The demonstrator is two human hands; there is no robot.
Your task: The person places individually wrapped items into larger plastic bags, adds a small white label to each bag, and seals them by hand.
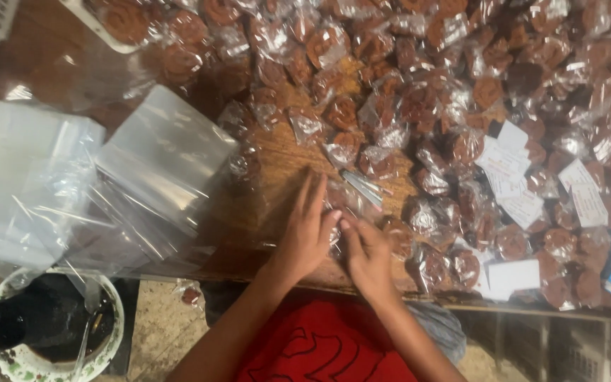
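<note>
Both hands met at the wooden table's [263, 212] near edge: the left hand [307, 230] lay flat with fingers extended and the right hand [368, 256] curled, together pinching one clear wrapped sweet [336, 212]. Dozens of brown wrapped sweets [419, 99], too many to count, covered the table, with two stacks of clear bags [157, 152] at left.

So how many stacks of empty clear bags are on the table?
2: one stack of clear bags at the far left, another stack beside it, nearer the hands. Loose bags may hide more.
</note>
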